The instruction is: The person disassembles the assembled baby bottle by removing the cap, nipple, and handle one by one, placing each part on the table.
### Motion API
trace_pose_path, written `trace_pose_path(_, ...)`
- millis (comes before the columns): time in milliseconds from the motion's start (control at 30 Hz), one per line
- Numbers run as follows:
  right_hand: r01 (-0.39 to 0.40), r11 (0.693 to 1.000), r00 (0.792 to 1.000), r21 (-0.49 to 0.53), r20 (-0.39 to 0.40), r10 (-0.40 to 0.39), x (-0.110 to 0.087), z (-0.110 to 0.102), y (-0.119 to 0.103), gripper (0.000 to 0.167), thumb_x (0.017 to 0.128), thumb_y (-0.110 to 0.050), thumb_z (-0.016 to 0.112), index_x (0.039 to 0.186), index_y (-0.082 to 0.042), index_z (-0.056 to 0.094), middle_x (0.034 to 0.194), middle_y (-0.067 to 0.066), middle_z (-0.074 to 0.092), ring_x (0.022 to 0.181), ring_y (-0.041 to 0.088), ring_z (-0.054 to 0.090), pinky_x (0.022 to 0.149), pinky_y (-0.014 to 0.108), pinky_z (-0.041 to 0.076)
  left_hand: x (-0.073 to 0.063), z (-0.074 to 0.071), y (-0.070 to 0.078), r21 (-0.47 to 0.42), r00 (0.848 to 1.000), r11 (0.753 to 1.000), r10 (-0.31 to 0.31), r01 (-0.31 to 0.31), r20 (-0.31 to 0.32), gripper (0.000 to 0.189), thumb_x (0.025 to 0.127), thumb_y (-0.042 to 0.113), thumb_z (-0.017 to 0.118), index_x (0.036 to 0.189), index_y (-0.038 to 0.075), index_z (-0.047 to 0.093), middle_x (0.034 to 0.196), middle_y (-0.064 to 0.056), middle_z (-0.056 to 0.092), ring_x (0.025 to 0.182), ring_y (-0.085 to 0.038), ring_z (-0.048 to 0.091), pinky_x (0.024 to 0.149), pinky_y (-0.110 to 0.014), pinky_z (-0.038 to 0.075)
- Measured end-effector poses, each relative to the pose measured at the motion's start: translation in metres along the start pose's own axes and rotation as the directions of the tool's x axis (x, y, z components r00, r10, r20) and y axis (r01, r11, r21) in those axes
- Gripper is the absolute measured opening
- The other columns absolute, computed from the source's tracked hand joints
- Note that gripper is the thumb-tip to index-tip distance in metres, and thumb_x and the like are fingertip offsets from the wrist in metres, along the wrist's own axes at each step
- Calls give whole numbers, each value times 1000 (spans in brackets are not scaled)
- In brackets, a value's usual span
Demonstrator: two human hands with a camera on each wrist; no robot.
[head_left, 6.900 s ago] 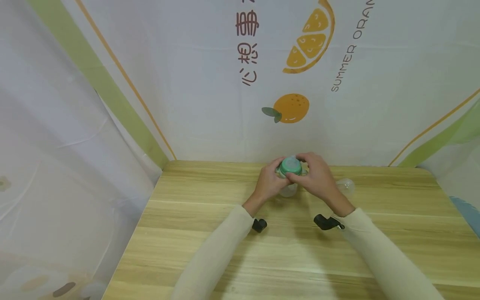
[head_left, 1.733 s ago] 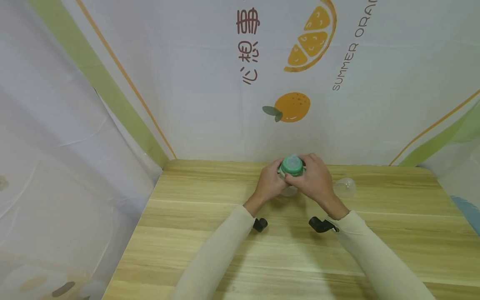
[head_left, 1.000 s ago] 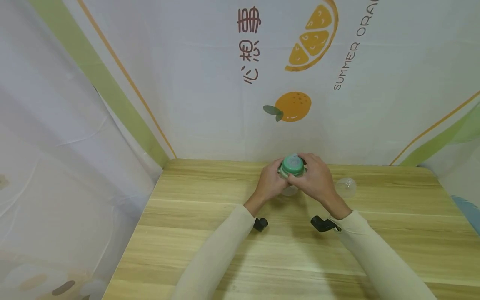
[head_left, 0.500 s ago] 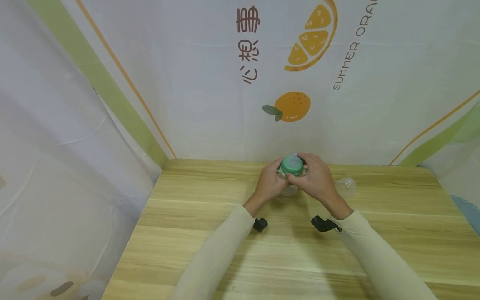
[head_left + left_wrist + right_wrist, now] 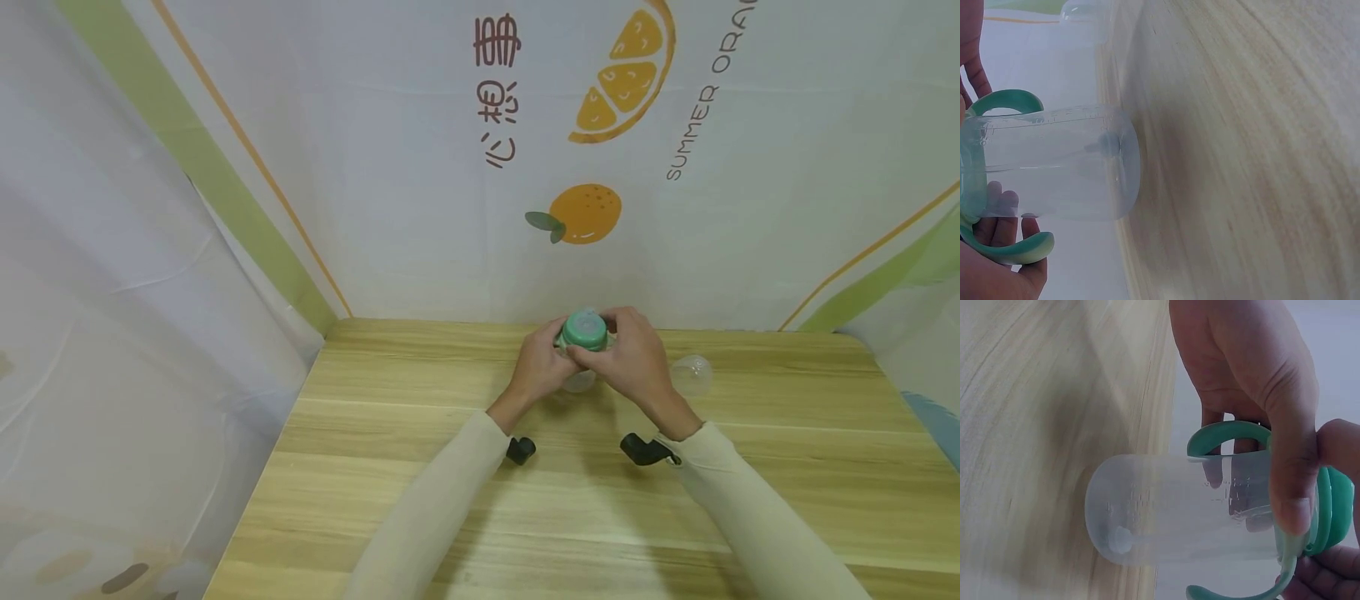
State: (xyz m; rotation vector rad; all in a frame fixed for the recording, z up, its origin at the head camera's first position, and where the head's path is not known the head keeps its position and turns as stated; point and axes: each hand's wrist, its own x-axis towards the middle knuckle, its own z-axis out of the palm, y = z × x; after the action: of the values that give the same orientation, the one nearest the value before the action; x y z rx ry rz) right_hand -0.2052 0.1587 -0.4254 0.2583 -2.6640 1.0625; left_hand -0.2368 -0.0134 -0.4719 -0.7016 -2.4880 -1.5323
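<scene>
A clear baby bottle (image 5: pixel 1179 509) with a green collar and two green side handles is held between both hands, green top (image 5: pixel 585 330) upward in the head view. My left hand (image 5: pixel 540 360) grips its left side. In the left wrist view, fingers curl by the lower green handle (image 5: pixel 1029 249). My right hand (image 5: pixel 633 354) holds the other side, thumb (image 5: pixel 1294 481) across the neck and fingers behind the upper handle (image 5: pixel 1229 432). Inside the bottle lies a straw with a weighted end (image 5: pixel 1120 539). Whether the base touches the table is unclear.
A clear dome-shaped cover (image 5: pixel 692 375) rests on the wooden table (image 5: pixel 420 483) to the right of my right wrist. Behind the table's far edge hangs a white curtain (image 5: pixel 420 233) with orange prints. Dark wrist mounts (image 5: pixel 643 450) extend below the wrists.
Both hands keep holding the bottle in nearly the same spot. My right fingers and thumb have shifted slightly around its top. Less of the clear body shows from above than several seconds ago.
</scene>
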Motion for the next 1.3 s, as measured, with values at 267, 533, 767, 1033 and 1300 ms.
trace_pose_path(267, 44, 999, 999, -2, -17, -44, 0, 1, 1, 63, 87, -31, 86, 131, 10, 67, 124, 26, 68, 114, 44, 65, 95, 63, 53, 1, 0, -1, 4, 1000, 1000, -5, 5, -4, 63, 93, 10, 90, 148, -3, 63, 142, -18, 71, 131, -30, 69, 109, -33, 54)
trace_pose_path(533, 82, 997, 996, -2, -24, -82, 0, 3, 4, 61, 87, -27, 83, 134, 9, 67, 125, 24, 68, 113, 42, 64, 94, 63, 53, 1, 0, -1, -2, 1000, 1000, 20, -20, -12, 62, 91, 7, 90, 147, -5, 64, 141, -20, 71, 131, -34, 69, 112, -37, 53)
trace_pose_path(767, 93, 996, 996, 0, 2, -93, 1, 2, 4, 68, 88, -27, 82, 141, 11, 63, 131, 28, 66, 117, 44, 63, 96, 64, 53, 1, 0, 0, 1, 1000, 1000, 23, -23, -16, 60, 93, 8, 88, 146, -5, 64, 140, -20, 71, 130, -33, 69, 111, -36, 54)
trace_pose_path(1033, 55, 998, 998, 5, -17, -55, 1, 2, 3, 74, 89, -39, 92, 135, 11, 64, 127, 27, 66, 117, 47, 64, 97, 64, 52, 1, -2, 2, -15, 1000, 1000, 21, -21, 7, 59, 94, 9, 87, 146, -5, 64, 139, -19, 72, 128, -31, 70, 108, -35, 55)
trace_pose_path(1300, 69, 997, 997, -15, -38, -70, 0, 3, 3, 65, 88, -32, 89, 130, 11, 66, 124, 27, 67, 116, 48, 64, 96, 63, 52, 0, -1, 0, -12, 1000, 1000, 18, -18, 2, 60, 93, 9, 89, 146, -4, 64, 140, -19, 72, 129, -32, 70, 108, -34, 55)
